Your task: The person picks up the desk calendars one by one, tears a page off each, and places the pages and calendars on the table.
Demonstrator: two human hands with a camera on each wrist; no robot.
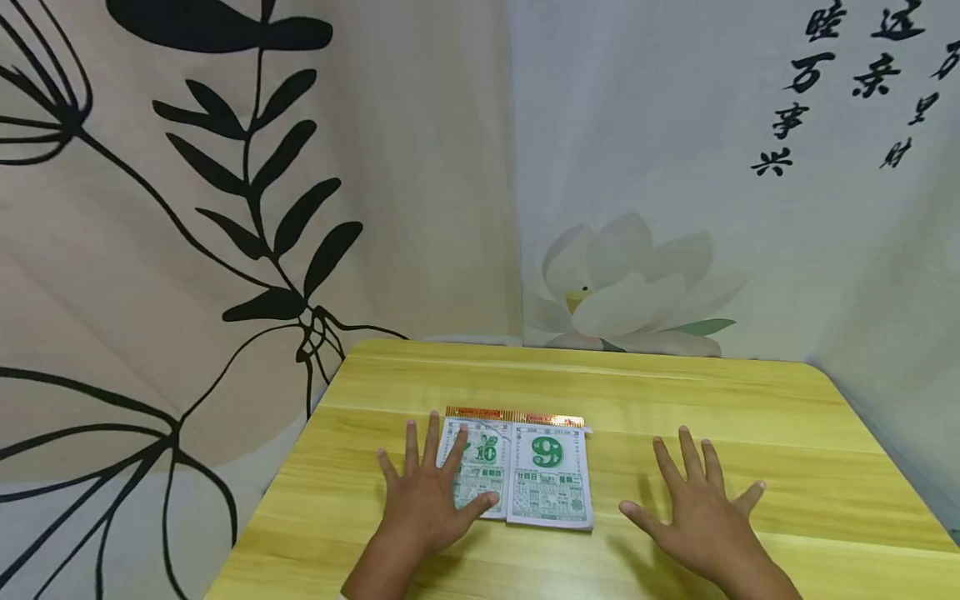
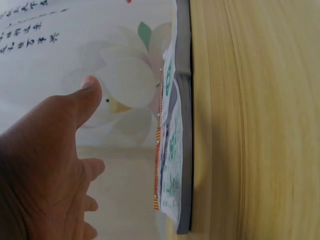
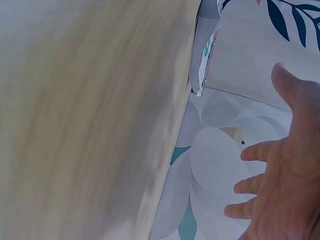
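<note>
left hand (image 1: pixel 427 492) is hovering flat, fingers spread, over the left pad of the calendar (image 1: pixel 550 475); contact is hard to call, wrist view suggests a gap. right hand (image 1: pixel 701 508) is spread and holding nothing, well right. risk: thin top sheets are lifting and could snag or tear. calendar is lying mid-table (image 1: pixel 675 392), long axis left-right, red binding edge pointing away.

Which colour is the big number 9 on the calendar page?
Green, on the calendar page; the head view shows it best.

Yellow wooden table (image 1: pixel 675 392); printed fabric backdrop (image 1: pixel 225 208).
</note>
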